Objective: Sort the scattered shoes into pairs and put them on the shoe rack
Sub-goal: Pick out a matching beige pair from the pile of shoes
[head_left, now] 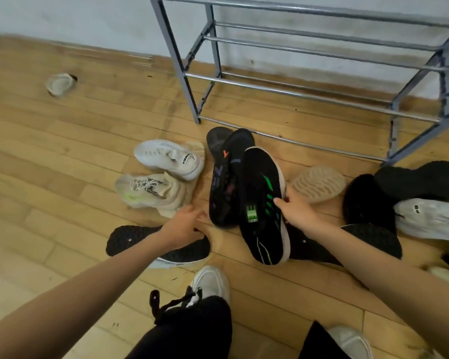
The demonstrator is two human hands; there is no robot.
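Shoes lie scattered on the wooden floor in front of a bare grey metal shoe rack [296, 92]. My right hand [297, 209] grips the edge of a black shoe with a green-marked sole [263, 203], which lies sole up. Beside it a black shoe with a red mark [224, 177] also shows its sole. My left hand [186, 224] hovers with relaxed fingers over a black knit shoe [130, 238] and holds nothing. A white sneaker [169, 159] and a beige sneaker [151, 193] sit to the left. A tan sole [319, 183] faces up at the right.
More dark shoes [420, 182] and a white shoe [433, 218] are piled at the right edge. A lone pale shoe [60, 84] lies far left near the wall. My own feet in grey sneakers [213, 283] stand at the bottom of the view.
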